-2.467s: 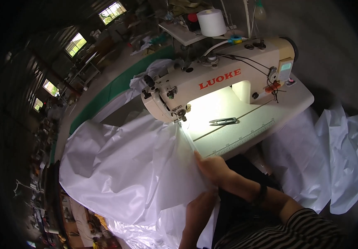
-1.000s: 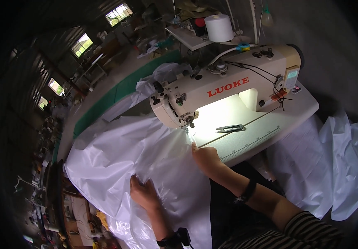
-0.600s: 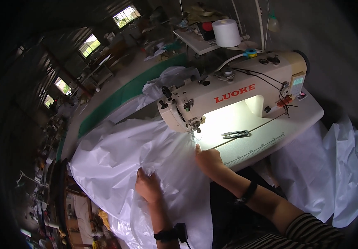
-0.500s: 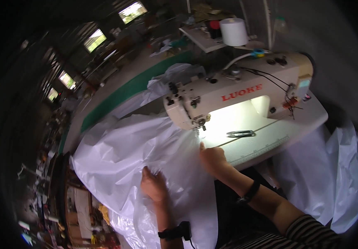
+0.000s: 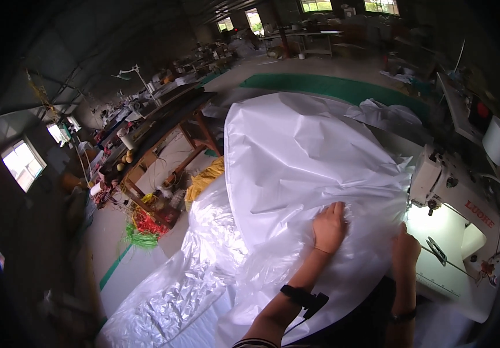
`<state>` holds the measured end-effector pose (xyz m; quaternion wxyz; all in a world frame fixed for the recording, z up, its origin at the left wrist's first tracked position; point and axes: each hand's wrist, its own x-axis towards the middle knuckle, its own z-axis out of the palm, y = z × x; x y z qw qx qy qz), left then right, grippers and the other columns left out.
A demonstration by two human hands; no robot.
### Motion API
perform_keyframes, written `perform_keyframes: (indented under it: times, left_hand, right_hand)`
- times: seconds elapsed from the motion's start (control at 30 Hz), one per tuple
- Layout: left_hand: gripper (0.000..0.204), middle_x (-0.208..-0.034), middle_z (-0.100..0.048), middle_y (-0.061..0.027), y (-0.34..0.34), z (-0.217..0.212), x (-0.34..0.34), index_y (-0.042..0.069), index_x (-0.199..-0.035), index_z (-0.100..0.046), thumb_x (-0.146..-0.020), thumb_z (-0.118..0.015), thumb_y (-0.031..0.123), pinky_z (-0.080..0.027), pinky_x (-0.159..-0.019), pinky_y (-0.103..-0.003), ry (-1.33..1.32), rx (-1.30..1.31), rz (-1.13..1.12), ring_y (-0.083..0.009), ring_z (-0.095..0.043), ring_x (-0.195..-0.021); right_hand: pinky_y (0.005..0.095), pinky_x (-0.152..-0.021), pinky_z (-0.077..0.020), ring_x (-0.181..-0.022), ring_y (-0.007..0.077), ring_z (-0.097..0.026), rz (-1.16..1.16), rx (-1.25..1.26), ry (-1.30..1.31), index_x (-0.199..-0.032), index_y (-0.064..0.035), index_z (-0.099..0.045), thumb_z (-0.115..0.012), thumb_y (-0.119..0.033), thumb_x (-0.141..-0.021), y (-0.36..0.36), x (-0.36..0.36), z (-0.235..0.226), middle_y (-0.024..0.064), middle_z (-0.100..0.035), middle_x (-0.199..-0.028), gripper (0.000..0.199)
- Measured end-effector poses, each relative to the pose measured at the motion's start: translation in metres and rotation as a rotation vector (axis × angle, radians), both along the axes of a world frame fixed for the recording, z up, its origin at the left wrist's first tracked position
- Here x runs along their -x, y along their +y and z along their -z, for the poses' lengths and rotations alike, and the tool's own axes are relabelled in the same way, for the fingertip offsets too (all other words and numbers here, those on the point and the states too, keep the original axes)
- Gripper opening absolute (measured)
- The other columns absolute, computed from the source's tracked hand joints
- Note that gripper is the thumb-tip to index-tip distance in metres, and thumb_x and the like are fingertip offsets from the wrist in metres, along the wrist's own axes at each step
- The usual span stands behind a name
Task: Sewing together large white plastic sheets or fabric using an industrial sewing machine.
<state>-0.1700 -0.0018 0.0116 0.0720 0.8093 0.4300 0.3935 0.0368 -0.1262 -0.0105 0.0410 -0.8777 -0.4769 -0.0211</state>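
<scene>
A large white plastic sheet [image 5: 296,153] spreads in folds across the middle, its right edge gathered at the needle of a white sewing machine [image 5: 453,188]. My left hand [image 5: 330,227] is closed on a fold of the sheet, left of the needle. Close below the needle, my right hand [image 5: 405,250] grips the sheet's edge with curled fingers, the index finger toward the presser foot. Some of its fingers are hidden. Thread snips [image 5: 437,250] lie on the lit machine bed, to the right of my right hand.
A white thread cone [image 5: 496,141] stands behind the machine. Shiny clear plastic [image 5: 174,296] hangs down at the lower left. Beyond it are a wooden frame table [image 5: 198,136], yellow cloth [image 5: 206,177], and red and green strings [image 5: 141,235]. A green strip [image 5: 331,87] runs along the back.
The view has swung left, so the machine sits farther right and more of the workshop's left side shows. Both hands stay at the sheet, near the needle.
</scene>
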Motion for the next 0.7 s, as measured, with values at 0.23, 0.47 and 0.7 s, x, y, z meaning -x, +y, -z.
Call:
perform_keyframes:
  times: [0.23,0.47,0.7]
  left_hand:
    - [0.046,-0.095,-0.063,-0.0137,0.002,0.007,-0.012,0.003,-0.108,-0.055,-0.064,-0.070,0.006,-0.050,-0.072,-0.045,-0.036,-0.039,0.043,-0.0345,-0.062,-0.083]
    - [0.045,-0.096,-0.063,-0.0138,0.003,0.003,-0.008,0.003,-0.107,-0.054,-0.065,-0.070,0.005,-0.050,-0.072,-0.044,-0.035,-0.001,0.049,-0.0349,-0.062,-0.085]
    - [0.047,-0.096,-0.063,-0.0141,0.007,0.006,-0.009,0.003,-0.109,-0.054,-0.064,-0.068,0.005,-0.049,-0.072,-0.045,-0.049,-0.019,0.064,-0.0359,-0.062,-0.083]
  right_hand:
    - [0.0416,-0.065,-0.0546,-0.072,0.0298,-0.070,0.025,-0.050,-0.007,-0.135,-0.0023,-0.047,-0.063,-0.021,-0.087,-0.008,-0.009,0.007,0.0135,-0.070,-0.079,0.054]
    - [0.0408,-0.069,-0.0544,-0.075,0.0299,-0.070,-0.025,-0.089,-0.060,-0.134,-0.0021,-0.048,-0.063,-0.016,-0.087,-0.006,0.000,-0.009,0.0145,-0.070,-0.083,0.051]
    - [0.0409,-0.068,-0.0542,-0.076,0.0303,-0.069,-0.011,-0.140,-0.027,-0.133,-0.0020,-0.049,-0.063,-0.014,-0.086,-0.008,-0.001,-0.004,0.0147,-0.069,-0.084,0.050]
